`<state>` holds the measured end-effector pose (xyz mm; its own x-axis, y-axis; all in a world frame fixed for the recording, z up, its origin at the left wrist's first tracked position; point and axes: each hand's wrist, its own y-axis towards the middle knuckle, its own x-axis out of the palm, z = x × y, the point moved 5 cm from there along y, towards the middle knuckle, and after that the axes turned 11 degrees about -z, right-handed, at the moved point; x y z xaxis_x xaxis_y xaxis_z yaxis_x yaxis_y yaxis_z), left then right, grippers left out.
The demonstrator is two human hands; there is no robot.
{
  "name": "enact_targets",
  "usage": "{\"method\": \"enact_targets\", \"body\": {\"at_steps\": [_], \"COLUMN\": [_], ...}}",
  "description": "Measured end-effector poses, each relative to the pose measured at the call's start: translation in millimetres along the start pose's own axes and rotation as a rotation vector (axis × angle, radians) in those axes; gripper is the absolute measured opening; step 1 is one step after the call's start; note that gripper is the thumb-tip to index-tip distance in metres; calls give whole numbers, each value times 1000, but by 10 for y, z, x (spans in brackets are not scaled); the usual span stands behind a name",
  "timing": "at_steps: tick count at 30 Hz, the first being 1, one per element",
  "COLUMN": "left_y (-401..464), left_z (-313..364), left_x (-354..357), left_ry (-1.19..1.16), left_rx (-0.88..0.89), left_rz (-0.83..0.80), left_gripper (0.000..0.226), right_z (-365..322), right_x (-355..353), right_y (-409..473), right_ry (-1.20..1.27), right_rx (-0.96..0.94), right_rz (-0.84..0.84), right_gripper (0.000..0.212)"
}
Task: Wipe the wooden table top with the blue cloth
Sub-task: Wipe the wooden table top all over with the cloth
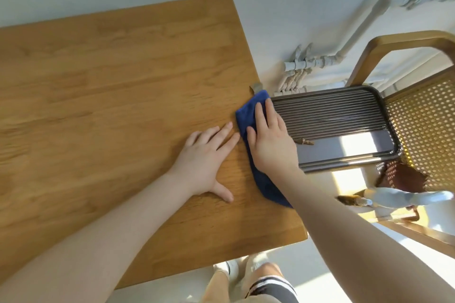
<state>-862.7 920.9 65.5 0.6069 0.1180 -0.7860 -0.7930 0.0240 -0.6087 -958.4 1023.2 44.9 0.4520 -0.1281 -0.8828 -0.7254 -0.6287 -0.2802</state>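
The cloth (248, 120) lies at the right edge of the surface (110, 96), folded long, its near end running toward the near corner. The right hand (270, 140) presses flat on it, fingers spread open. The left hand (209, 155) rests flat just left, fingers open, nearly touching the cloth. Right of the edge sits a ribbed tray (334, 115), perhaps on the chair (423, 120).
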Motion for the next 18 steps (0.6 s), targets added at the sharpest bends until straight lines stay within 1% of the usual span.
{"method": "enact_targets", "body": {"at_steps": [2,4,5,7,9,11,12,14,16,18], "left_y": [-6,-34,-51,-68,-38,39,95,226,366,502], "left_z": [5,7,10,1,-48,-153,-227,-402,-568,-713], "left_x": [10,-20,-56,-178,-363,-527,-588,-664,-735,-804], "left_ry": [-5,-14,-10,12,28,19,-7,-94,-151,-165], "left_rx": [21,38,55,101,149,155,136,62,-11,-86], "left_rz": [-2,-12,-20,-26,20,91,116,150,186,218], "left_gripper": [127,122,115,92,66,51,49,54,59,60], "right_z": [-38,-101,-114,-95,-41,10,29,47,15,-31], "right_x": [-115,-197,-199,-165,-79,11,34,21,-84,-214], "right_y": [346,582,616,532,336,161,128,222,485,883], "right_ry": [21,3,-14,-50,-85,-89,-81,-71,-18,44], "right_rx": [53,72,71,52,6,-22,-25,-46,-76,-59], "right_rz": [32,38,27,-9,-50,-74,-87,-91,-55,-35], "right_gripper": [56,56,56,57,57,60,62,62,61,59]}}
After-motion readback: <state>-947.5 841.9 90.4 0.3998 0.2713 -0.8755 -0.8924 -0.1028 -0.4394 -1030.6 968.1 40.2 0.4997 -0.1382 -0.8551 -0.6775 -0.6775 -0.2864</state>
